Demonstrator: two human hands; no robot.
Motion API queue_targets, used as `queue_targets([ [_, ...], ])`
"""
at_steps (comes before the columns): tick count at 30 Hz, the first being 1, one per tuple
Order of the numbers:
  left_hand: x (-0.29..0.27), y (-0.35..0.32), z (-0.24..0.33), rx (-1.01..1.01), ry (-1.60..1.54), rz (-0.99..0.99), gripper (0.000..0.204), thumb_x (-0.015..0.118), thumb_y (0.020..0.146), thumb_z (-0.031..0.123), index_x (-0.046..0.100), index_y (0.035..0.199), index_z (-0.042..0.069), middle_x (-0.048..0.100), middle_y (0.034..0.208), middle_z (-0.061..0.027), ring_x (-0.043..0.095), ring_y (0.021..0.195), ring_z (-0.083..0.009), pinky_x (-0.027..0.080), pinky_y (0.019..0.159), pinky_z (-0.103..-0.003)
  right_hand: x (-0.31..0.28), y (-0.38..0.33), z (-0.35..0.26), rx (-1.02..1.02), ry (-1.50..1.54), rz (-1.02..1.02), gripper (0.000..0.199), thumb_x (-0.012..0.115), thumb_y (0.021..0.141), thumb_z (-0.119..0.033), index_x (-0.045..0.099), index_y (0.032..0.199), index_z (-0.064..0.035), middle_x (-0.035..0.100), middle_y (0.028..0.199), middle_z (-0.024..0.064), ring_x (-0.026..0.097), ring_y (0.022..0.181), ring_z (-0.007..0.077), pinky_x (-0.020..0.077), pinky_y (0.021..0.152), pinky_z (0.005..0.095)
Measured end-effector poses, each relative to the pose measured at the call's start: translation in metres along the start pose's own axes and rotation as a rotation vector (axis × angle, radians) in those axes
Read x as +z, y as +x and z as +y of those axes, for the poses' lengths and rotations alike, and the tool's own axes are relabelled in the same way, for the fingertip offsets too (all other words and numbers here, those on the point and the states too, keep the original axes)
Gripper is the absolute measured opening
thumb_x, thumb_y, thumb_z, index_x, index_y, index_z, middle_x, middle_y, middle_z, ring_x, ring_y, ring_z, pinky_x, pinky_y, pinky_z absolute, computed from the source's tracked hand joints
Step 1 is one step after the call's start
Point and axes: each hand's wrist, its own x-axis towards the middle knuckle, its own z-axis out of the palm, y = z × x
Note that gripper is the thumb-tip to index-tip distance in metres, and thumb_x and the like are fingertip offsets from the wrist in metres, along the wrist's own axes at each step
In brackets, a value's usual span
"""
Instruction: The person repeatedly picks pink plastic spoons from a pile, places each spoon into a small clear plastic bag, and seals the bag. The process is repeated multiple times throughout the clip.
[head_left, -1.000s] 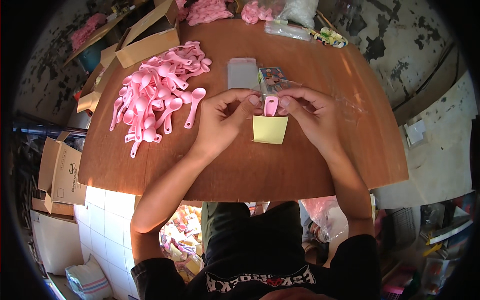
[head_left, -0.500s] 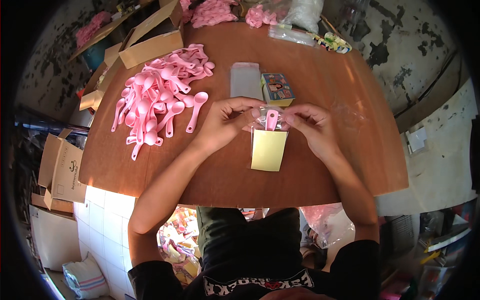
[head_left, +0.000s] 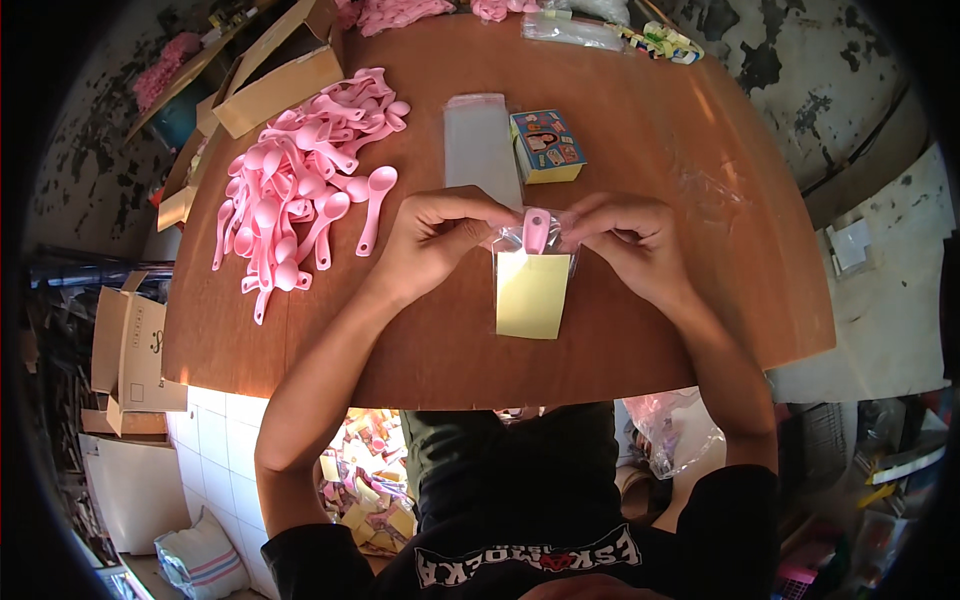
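The person's left hand and right hand both have thumb and fingers drawn almost together, pinching, as far as I can tell from here, opposite sides of a clear bag at its top. The handle of a pink spoon shows between the fingertips, with a yellow card just below them, toward the body. I'd call this closing a filled bag; next calls for holding that handle down while the top is folded flat.
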Motion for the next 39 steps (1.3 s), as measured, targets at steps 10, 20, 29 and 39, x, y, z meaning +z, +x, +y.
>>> queue_targets([
  [10, 0.002, -0.003, -0.001, 0.003, 0.002, 0.033, 0.019, 0.054, 0.087, -0.014, 0.070, 0.093, -0.004, 0.070, 0.095, -0.0096, 0.066, 0.088, -0.0152, 0.053, 0.080, -0.028, 0.003, -0.001, 0.001, -0.108, -0.306, -0.023, 0.019, 0.060, 0.083, 0.013, 0.072, 0.090, -0.0003, 0.070, 0.094, 0.0093, 0.067, 0.086, 0.0156, 0.0514, 0.075, 0.0263],
  [20, 0.004, -0.004, 0.000, -0.031, -0.183, -0.049, 0.021, 0.071, 0.084, -0.006, 0.065, 0.104, -0.004, 0.068, 0.104, -0.0101, 0.066, 0.095, -0.0149, 0.056, 0.084, -0.029, 0.002, -0.006, -0.002, -0.038, -0.148, -0.069, 0.015, 0.068, 0.082, 0.005, 0.068, 0.098, 0.0022, 0.067, 0.095, 0.0085, 0.064, 0.082, 0.0135, 0.0518, 0.074, 0.0268],
  [29, 0.003, 0.000, 0.008, -0.172, -0.156, -0.073, 0.031, 0.073, 0.081, -0.008, 0.063, 0.109, -0.003, 0.067, 0.108, -0.0087, 0.066, 0.092, -0.0136, 0.056, 0.083, -0.027, 0.003, -0.005, 0.005, 0.167, -0.036, -0.052, 0.025, 0.078, 0.080, -0.001, 0.060, 0.098, -0.0005, 0.065, 0.091, 0.0015, 0.061, 0.079, 0.0050, 0.0487, 0.067, 0.0197],
  [39, -0.001, 0.004, 0.023, -0.278, -0.195, -0.098, 0.048, 0.073, 0.080, -0.008, 0.056, 0.125, 0.000, 0.066, 0.105, -0.0058, 0.065, 0.094, -0.0127, 0.057, 0.082, -0.025, 0.003, -0.004, 0.000, 0.204, 0.054, -0.064, 0.029, 0.078, 0.082, -0.003, 0.057, 0.103, -0.0031, 0.062, 0.096, 0.0010, 0.061, 0.086, 0.0064, 0.0503, 0.072, 0.0213],
])
